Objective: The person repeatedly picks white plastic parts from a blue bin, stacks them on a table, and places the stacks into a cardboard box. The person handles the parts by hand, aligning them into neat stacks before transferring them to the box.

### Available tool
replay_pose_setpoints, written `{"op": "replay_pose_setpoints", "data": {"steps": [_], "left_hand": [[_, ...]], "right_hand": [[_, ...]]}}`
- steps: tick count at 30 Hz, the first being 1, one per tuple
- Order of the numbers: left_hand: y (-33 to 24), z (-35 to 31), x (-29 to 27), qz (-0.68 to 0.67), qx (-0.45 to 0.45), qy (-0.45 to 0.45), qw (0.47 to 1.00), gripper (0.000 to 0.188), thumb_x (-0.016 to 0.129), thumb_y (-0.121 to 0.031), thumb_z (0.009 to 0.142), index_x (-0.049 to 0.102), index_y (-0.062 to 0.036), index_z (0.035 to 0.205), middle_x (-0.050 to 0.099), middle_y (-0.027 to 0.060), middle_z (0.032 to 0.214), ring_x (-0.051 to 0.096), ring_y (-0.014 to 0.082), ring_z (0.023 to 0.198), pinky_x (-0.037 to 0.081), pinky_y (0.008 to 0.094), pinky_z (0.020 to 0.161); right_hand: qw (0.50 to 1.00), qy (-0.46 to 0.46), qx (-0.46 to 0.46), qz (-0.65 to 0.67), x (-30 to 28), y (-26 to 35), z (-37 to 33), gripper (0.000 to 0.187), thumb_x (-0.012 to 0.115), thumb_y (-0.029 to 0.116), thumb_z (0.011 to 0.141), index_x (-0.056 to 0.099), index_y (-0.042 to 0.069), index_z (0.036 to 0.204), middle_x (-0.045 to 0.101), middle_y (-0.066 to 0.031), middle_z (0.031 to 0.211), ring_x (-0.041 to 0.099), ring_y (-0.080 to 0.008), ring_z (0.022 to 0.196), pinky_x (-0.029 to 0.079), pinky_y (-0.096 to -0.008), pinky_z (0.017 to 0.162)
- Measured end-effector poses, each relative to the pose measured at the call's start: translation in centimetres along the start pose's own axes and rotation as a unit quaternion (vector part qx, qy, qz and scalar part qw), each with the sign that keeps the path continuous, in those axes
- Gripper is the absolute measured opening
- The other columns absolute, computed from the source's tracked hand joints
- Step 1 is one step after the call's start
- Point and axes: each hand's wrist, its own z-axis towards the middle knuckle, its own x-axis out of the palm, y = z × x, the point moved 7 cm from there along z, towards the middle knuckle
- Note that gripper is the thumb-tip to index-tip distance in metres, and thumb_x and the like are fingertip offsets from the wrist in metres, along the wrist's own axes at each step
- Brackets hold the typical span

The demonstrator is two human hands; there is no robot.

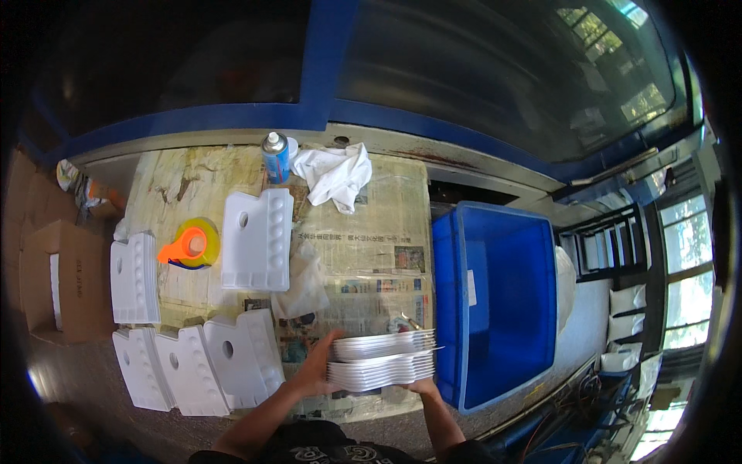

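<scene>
Between my two hands is a stack of white plastic paint palettes (382, 361), held edge-up near the front of the table. My left hand (315, 365) grips its left end, and my right hand (421, 386) supports it low on the right. Several more piles of these palettes, with thumb holes and rows of round wells, lie to the left: one upper pile (259, 241), one at the far left (135, 280), and a front row (193, 367). A crumpled clear plastic bag (303, 288) lies just beyond my left hand. A small thin tool (410, 320) lies behind the held stack.
Newspaper covers the table (379, 232). An orange tape dispenser (189, 243), a blue spray can (275, 160) and a white cloth (334, 174) sit farther back. A deep blue crate (462, 309) stands against the right side; a cardboard box (81, 282) is at far left. Blue-framed machinery (325, 62) borders the back.
</scene>
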Motion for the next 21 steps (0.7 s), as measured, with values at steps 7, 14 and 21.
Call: {"op": "replay_pose_setpoints", "data": {"steps": [7, 14, 21], "left_hand": [[4.6, -2.3, 3.3, -0.058, -0.058, 0.004, 0.997, 0.141, 0.087, -0.049, 0.056, -0.012, -0.0095, 0.148, 0.010, 0.0227, 0.152, 0.020, 0.0386, 0.139, 0.024, 0.0480, 0.111], [6.1, -5.3, 5.2, 0.038, -0.013, 0.008, 0.999, 0.125, 0.083, -0.042, 0.066, -0.005, -0.0054, 0.148, 0.013, 0.0222, 0.151, 0.017, 0.0358, 0.141, 0.023, 0.0451, 0.112], [1.6, -7.6, 2.6, 0.115, 0.135, -0.074, 0.981, 0.124, 0.082, -0.040, 0.067, -0.005, -0.0094, 0.149, 0.017, 0.0208, 0.150, 0.023, 0.0397, 0.137, 0.027, 0.0470, 0.109]], "right_hand": [[0.984, 0.062, 0.133, -0.102, 4.9, -1.9, -1.8, 0.077, 0.083, 0.046, 0.065, 0.054, 0.005, 0.123, 0.059, -0.0119, 0.120, 0.057, -0.0310, 0.108, 0.046, -0.0416, 0.090], [0.957, -0.167, -0.133, -0.197, 5.9, 2.4, -5.4, 0.058, 0.073, 0.033, 0.079, 0.052, 0.005, 0.125, 0.055, -0.0153, 0.125, 0.050, -0.0339, 0.116, 0.039, -0.0435, 0.098], [0.966, -0.215, -0.072, -0.121, 6.3, 8.3, -6.3, 0.072, 0.091, 0.032, 0.056, 0.059, 0.001, 0.113, 0.064, -0.0120, 0.106, 0.060, -0.0277, 0.101, 0.046, -0.0383, 0.090]]}}
